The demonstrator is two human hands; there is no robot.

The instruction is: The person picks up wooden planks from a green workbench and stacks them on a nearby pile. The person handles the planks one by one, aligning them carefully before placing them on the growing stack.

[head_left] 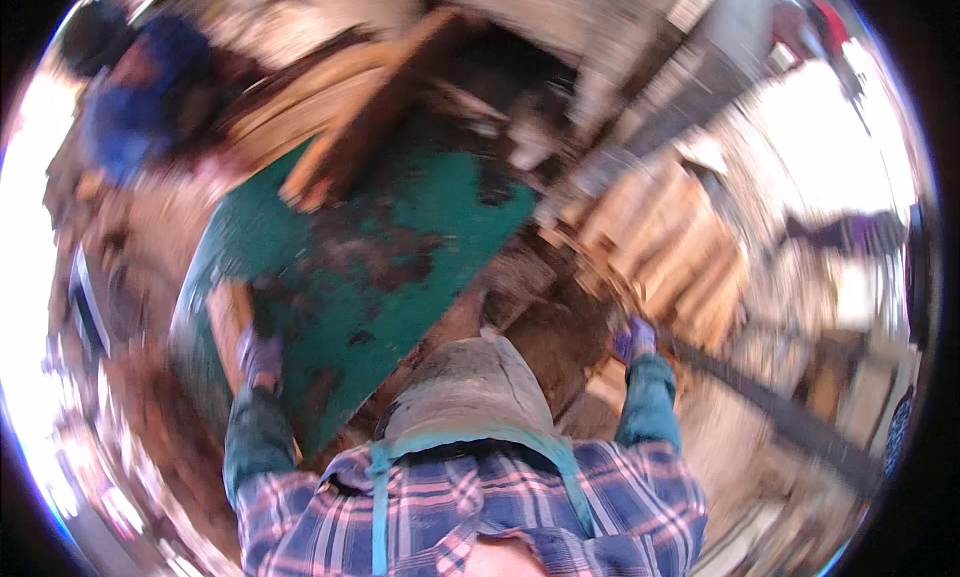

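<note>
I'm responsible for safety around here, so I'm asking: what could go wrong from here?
The pale board at the left hand might slip; motion blur hides the grip. The slanting brown plank over the green surface could slide if bumped. The piled wood near the right hand might shift and pinch fingers.

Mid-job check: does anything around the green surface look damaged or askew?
Yes: dark patches mar the green surface; blur hides whether that is dirt or wear. A wooden plank slants over its far part.
</note>
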